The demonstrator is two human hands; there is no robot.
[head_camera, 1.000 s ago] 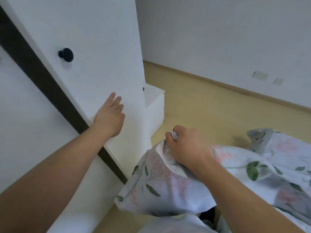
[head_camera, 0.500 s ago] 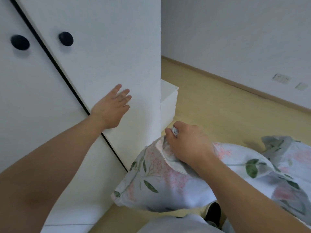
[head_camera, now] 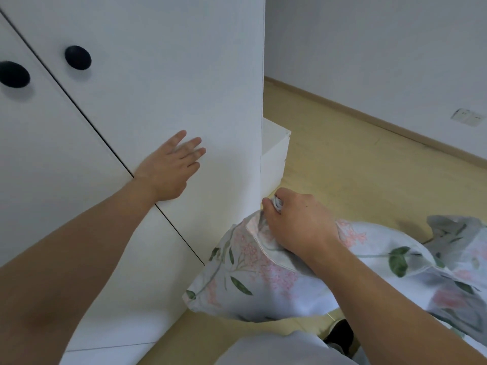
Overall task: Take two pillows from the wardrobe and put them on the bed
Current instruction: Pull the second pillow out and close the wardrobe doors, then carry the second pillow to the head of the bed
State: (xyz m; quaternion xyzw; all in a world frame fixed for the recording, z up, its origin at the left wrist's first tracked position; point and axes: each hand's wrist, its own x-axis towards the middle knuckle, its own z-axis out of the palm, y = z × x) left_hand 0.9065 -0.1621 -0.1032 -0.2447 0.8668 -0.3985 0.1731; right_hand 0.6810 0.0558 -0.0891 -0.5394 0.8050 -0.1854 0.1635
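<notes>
The white wardrobe (head_camera: 158, 61) fills the left of the view, its two doors together with only a thin dark seam between them. Two round black knobs (head_camera: 78, 57) sit near the top. My left hand (head_camera: 168, 169) lies flat with spread fingers against the right door. My right hand (head_camera: 297, 222) grips the bunched corner of a floral pillow (head_camera: 258, 280), white with pink blossoms and green leaves, which hangs low beside the wardrobe. A second pillow in the same print (head_camera: 458, 259) trails behind my right forearm at the right edge.
A low white cabinet (head_camera: 274, 151) stands just past the wardrobe's right side. Pale wooden floor (head_camera: 355, 159) stretches to a white wall with a skirting board and a socket plate (head_camera: 467, 117). My dark shoe (head_camera: 340, 335) shows at the bottom.
The wide dark gap between the wardrobe doors has narrowed to a thin seam as my left hand pushed the right door. The pillow stays held in my right hand.
</notes>
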